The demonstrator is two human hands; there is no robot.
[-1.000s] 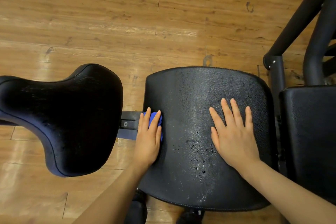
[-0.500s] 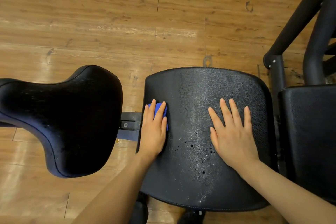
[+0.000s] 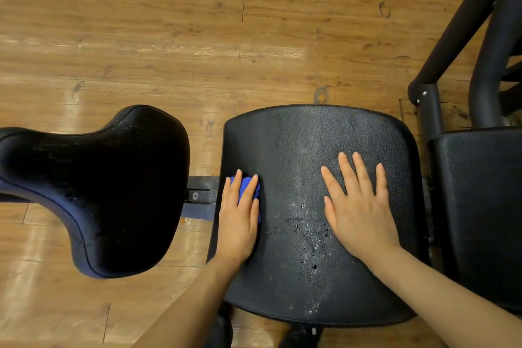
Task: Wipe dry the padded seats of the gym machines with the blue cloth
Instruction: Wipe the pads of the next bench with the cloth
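Pressing blue cloth (image 3: 249, 187) on seat (image 3: 305, 135): left hand (image 3: 239, 220).

Left hand (image 3: 238, 220) presses blue cloth (image 3: 248, 188) on wet seat (image 3: 305, 144).

The middle strip of the padded seat (image 3: 305, 150), dotted with water droplets (image 3: 309, 237), lies open between the left hand (image 3: 238, 217) and the right hand (image 3: 358, 206). A saddle-shaped pad (image 3: 99, 192) bounds the left, across a floor gap bridged by a metal bracket (image 3: 202, 196). A second pad (image 3: 480, 206) and black frame tubes (image 3: 463, 22) close off the right.
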